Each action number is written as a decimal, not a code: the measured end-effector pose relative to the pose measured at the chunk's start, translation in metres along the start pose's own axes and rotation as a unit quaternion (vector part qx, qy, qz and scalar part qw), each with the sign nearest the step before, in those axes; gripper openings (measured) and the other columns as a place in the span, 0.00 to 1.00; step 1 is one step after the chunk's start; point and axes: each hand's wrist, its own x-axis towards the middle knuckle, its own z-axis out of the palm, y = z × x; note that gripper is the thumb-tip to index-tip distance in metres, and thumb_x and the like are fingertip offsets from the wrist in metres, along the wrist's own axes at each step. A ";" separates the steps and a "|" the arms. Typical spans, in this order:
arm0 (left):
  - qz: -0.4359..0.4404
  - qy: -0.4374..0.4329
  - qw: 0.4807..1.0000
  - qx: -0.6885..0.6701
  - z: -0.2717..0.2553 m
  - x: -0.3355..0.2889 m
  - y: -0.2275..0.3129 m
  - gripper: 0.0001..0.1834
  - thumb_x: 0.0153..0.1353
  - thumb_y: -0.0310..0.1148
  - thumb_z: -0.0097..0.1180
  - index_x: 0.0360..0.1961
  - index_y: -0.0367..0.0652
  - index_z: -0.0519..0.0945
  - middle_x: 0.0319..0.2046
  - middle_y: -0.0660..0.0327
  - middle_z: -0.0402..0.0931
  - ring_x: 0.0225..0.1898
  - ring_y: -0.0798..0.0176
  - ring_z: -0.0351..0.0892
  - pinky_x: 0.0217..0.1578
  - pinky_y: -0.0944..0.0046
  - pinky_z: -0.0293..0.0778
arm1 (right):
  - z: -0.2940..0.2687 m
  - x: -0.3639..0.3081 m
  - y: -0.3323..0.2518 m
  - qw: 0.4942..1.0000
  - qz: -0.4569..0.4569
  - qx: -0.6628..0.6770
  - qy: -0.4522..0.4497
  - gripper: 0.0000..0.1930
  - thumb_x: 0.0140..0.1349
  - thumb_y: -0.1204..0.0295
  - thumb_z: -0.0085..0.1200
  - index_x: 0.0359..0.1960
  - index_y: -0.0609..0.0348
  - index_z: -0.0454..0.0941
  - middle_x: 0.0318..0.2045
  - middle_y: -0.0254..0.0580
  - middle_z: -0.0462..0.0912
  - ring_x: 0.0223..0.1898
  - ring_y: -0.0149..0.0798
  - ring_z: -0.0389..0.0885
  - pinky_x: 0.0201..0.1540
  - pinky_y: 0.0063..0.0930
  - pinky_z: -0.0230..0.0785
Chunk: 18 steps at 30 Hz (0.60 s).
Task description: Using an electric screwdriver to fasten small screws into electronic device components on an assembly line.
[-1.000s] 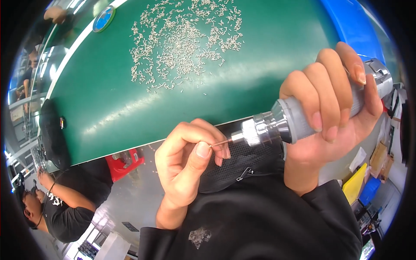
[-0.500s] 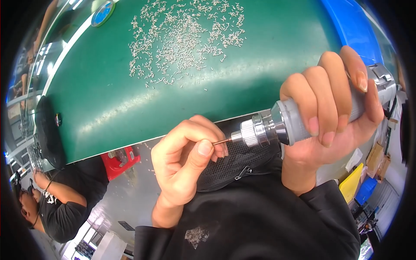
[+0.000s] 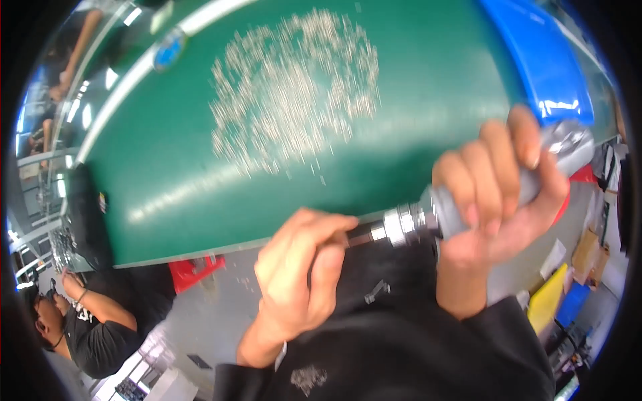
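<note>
Wrapped by the right hand (image 3: 495, 194), the grey tool (image 3: 452, 212) is pointed leftward, its thin bit (image 3: 361, 238) toward the left hand (image 3: 297, 274), whose hold cannot be told.

No text or number is showing legibly. A white marking (image 3: 83, 313) is standing out on the co-worker's black shirt (image 3: 101, 346) and a grey patch (image 3: 308, 379) is showing on the wearer's black top (image 3: 408, 354); neither is forming readable letters.

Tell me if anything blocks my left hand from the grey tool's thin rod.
Nothing visible: the left hand is right at the thin rod projecting from the grey tool in the right hand. Blur obscures actual contact.
</note>
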 end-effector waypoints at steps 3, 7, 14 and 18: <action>-0.056 0.066 0.993 0.076 -0.019 0.004 -0.004 0.05 0.64 0.24 0.52 0.35 0.32 0.76 0.21 0.56 0.74 0.20 0.61 0.72 0.24 0.66 0.69 | -0.016 -0.008 0.004 0.995 -0.012 0.012 0.098 0.09 0.67 0.66 0.41 0.32 0.57 0.63 0.14 0.31 0.61 0.11 0.28 0.59 0.21 0.26 0.61; 0.012 0.085 0.960 0.268 -0.049 0.087 -0.016 0.14 0.63 0.26 0.54 0.20 0.36 0.71 0.13 0.58 0.67 0.15 0.64 0.66 0.19 0.65 0.63 | -0.042 -0.013 -0.006 0.989 -0.010 0.009 0.149 0.09 0.64 0.64 0.42 0.32 0.55 0.66 0.15 0.32 0.63 0.13 0.29 0.61 0.24 0.28 0.60; -0.089 0.060 0.906 0.409 -0.074 0.263 -0.102 0.18 0.60 0.37 0.57 0.45 0.36 0.74 0.33 0.50 0.81 0.39 0.45 0.80 0.40 0.50 0.73 | -0.046 -0.028 -0.025 0.988 0.015 0.018 0.150 0.09 0.62 0.64 0.43 0.31 0.55 0.66 0.15 0.34 0.64 0.14 0.31 0.62 0.26 0.30 0.60; -0.082 0.084 0.894 0.433 -0.057 0.310 -0.135 0.24 0.55 0.43 0.62 0.47 0.37 0.73 0.41 0.45 0.76 0.46 0.42 0.77 0.45 0.49 0.74 | -0.055 -0.028 -0.032 0.988 0.029 0.012 0.153 0.09 0.61 0.63 0.43 0.30 0.55 0.65 0.15 0.36 0.64 0.14 0.33 0.64 0.26 0.33 0.61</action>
